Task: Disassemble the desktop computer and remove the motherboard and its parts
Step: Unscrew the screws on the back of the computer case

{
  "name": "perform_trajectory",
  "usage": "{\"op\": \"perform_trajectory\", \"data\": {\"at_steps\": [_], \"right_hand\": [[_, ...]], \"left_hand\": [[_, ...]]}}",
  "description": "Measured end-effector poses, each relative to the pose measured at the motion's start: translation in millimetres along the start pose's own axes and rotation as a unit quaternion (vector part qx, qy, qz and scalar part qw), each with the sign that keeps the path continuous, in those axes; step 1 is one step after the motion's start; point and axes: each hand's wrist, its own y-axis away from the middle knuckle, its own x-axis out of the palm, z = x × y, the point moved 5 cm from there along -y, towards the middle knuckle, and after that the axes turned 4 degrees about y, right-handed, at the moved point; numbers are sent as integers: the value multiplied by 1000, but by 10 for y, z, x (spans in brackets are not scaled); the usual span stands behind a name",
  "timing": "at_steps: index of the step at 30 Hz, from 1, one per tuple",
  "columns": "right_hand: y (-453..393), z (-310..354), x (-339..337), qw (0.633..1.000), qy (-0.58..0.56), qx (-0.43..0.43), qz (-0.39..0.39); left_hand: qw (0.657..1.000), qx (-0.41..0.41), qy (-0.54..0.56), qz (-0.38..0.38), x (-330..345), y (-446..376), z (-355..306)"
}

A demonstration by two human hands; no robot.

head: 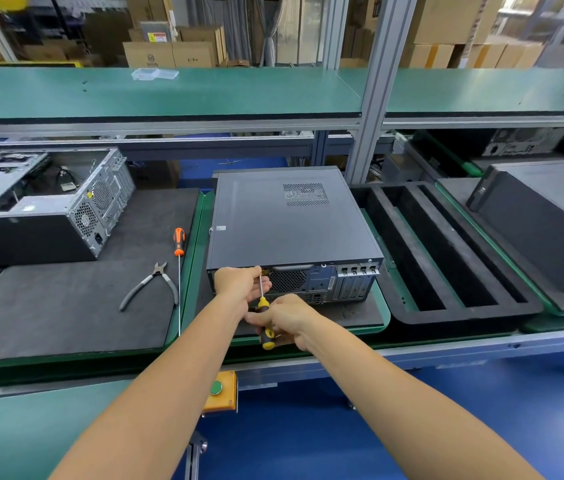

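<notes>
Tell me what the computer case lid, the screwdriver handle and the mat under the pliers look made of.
Computer case lid: likely painted sheet metal, matte dark grey, with a punched vent grid. Screwdriver handle in the right hand: probably moulded plastic or rubber, yellow and black. Mat under the pliers: seemingly dark foam, dull and slightly textured.

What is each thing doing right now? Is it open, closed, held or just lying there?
Dark grey computer case: closed, lying flat.
Yellow-black screwdriver: held, tip at case's rear.
Right hand: grips handle.
Left hand: steadies shaft.
Orange-handled screwdriver: lying unused.
Grey-handled pliers: lying unused.
Silver computer chassis: opened.
</notes>
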Motion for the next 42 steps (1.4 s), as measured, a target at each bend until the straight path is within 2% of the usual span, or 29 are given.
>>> {"op": "perform_trajectory", "data": {"at_steps": [2, 4, 9, 13, 15, 21, 30, 32, 35, 37, 42], "right_hand": [[-32, -15, -26, 999, 26, -9, -33], [-51, -29, -24, 999, 17, -14, -28], [23, -15, 114, 998, -30, 8, 58], [124, 56, 128, 982, -87, 28, 166], [136, 83, 73, 978, -87, 19, 189], [-15, 37, 39, 994, -6, 10, 106], [-98, -1, 24, 994, 107, -23, 26], [-51, -15, 46, 992, 99, -19, 72], [97, -9, 97, 971, -6, 2, 240], [152, 45, 74, 955, -44, -4, 294], [73, 49, 92, 982, -8, 14, 186]], "left_hand": [[1000, -2, 6, 10, -7, 0, -17], [1000, -7, 14, 24, -2, 7, -27], [1000, -7, -5, 20, 5, -8, -24], [1000, -14, 2, 17, 3, -30, -32], [1000, -16, 11, 20, -5, -32, -26], [998, -34, 42, 46, -4, 8, -11], [999, -19, 29, -2, 38, 24, 14], [999, -16, 29, -4, 43, 29, 9], [999, -14, 35, 11, 64, 48, -7], [998, -16, 49, 21, 66, 64, -12], [996, -28, 71, 38, 62, 87, -6]]}}
